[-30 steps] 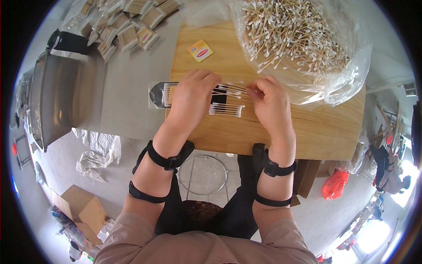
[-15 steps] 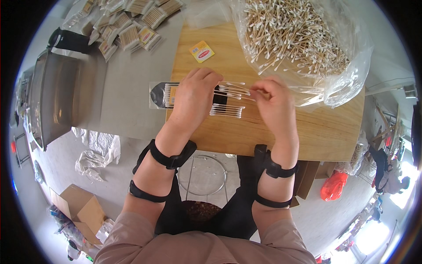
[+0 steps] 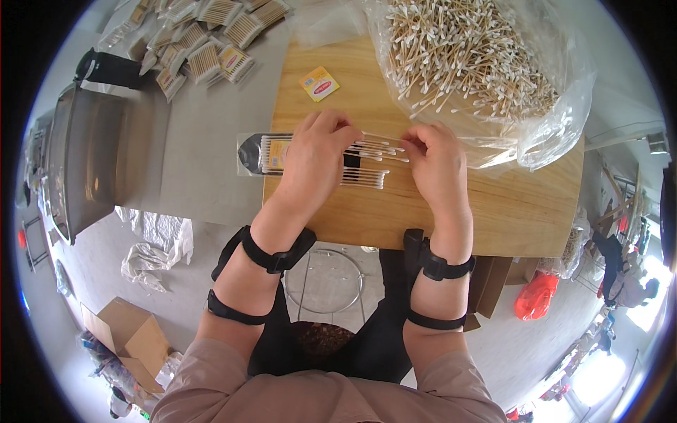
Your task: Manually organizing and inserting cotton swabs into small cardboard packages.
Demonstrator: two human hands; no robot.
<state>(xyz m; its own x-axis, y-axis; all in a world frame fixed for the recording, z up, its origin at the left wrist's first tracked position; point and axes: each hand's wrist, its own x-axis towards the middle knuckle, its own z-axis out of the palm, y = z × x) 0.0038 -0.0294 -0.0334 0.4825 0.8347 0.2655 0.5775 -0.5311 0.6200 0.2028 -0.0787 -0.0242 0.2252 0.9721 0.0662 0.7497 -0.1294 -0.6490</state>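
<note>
Since the earlier frame the left hand (image 3: 315, 151) has slid a little to the right, covering the left ends of a neat row of white-tipped wooden swabs (image 3: 367, 179), and the right hand (image 3: 441, 158) has shifted slightly left.

A broad, flat grey counter (image 3: 218, 134) spreads on the left, with a pale, wood-grained board (image 3: 508, 211) on its right, beneath the hands. A deep, smoky translucent plastic tub (image 3: 92, 155) stands at the far left edge. At the far right, a large clear plastic bag (image 3: 557, 137) lies open, full of a jumbled heap of swabs (image 3: 472, 56). Clear packs of swabs (image 3: 204, 60) are piled at the far left of the counter.

Between the hands, a few loose white-tipped swabs (image 3: 381, 150) lie roughly side by side, just beyond the neat row. The right grip pinches their right end between thumb and fingers. The left thumb and fingers are at their left end; whether that grip pinches them cannot be told. Under the left hand is a flat black strip (image 3: 249, 155) with a rounded left end, in clear film. Beyond it lies a small yellow-and-white card (image 3: 319, 84).
</note>
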